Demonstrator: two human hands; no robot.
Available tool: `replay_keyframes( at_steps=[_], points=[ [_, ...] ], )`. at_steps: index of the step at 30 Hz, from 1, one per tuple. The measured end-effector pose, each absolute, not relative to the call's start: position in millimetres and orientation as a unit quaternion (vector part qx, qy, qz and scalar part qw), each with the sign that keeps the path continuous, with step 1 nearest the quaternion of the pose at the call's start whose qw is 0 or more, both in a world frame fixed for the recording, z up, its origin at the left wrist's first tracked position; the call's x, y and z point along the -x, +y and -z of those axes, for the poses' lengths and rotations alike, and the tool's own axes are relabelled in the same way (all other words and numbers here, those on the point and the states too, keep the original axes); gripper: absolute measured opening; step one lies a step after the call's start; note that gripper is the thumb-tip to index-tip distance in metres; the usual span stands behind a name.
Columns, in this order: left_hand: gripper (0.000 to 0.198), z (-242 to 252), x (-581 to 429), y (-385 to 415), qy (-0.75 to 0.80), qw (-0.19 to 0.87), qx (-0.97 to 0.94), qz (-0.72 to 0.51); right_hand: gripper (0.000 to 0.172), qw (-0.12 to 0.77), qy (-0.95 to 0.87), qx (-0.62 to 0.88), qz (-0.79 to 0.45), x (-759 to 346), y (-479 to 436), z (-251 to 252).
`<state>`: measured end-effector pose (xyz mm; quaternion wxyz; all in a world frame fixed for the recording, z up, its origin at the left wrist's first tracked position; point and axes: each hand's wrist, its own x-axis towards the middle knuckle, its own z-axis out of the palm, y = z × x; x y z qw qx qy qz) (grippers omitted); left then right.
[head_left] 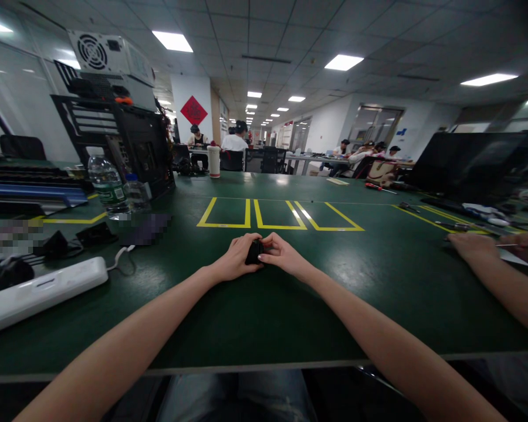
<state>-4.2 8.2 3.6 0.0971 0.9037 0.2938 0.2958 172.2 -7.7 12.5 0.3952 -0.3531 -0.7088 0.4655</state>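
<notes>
Both hands meet around a small black object (254, 252) just above or on the green tabletop (255, 316); its kind is hard to make out. My left hand (236, 258) wraps it from the left, fingers over the top and thumb below. From the right, my right hand (284, 255) pinches its side between thumb and fingers. Much of the object is hidden by the fingers. Beyond the hands, yellow tape outlines (280, 227) mark three open-topped boxes on the table.
At left lie a white power strip (48, 293), water bottles (108, 187) and an open black computer case (136, 146). A white cup (213, 162) stands farther back. At right are a co-worker's hands (475, 249), a screwdriver (378, 187) and a dark monitor (479, 167).
</notes>
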Motion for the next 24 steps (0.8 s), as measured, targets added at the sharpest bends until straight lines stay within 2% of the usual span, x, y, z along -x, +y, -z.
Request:
replay_keyframes(
  at_steps=[6,12,17,21,24],
  points=[
    [0.059,-3.6,3.8,8.1,0.293,0.092,-0.904,-0.298,0.018,0.417,-0.712,0.354,-0.440,-170.7,-4.2,-9.7],
    [0.060,-2.5,2.5,8.9,0.296,0.091,-0.901,-0.302,0.028,0.395,-0.691,0.400,-0.454,-172.4,0.0,-5.8],
    [0.058,-2.5,3.8,8.9,0.293,0.093,-0.902,-0.303,0.030,0.394,-0.714,0.360,-0.453,-174.0,-4.3,-8.7],
    [0.059,-2.4,3.7,9.0,0.292,0.091,-0.902,-0.304,0.019,0.410,-0.715,0.357,-0.439,-173.5,-5.8,-10.8],
    [0.060,-2.2,3.0,9.2,0.291,0.092,-0.902,-0.306,0.019,0.413,-0.710,0.371,-0.433,-172.7,-4.0,-9.8]
  ],
)
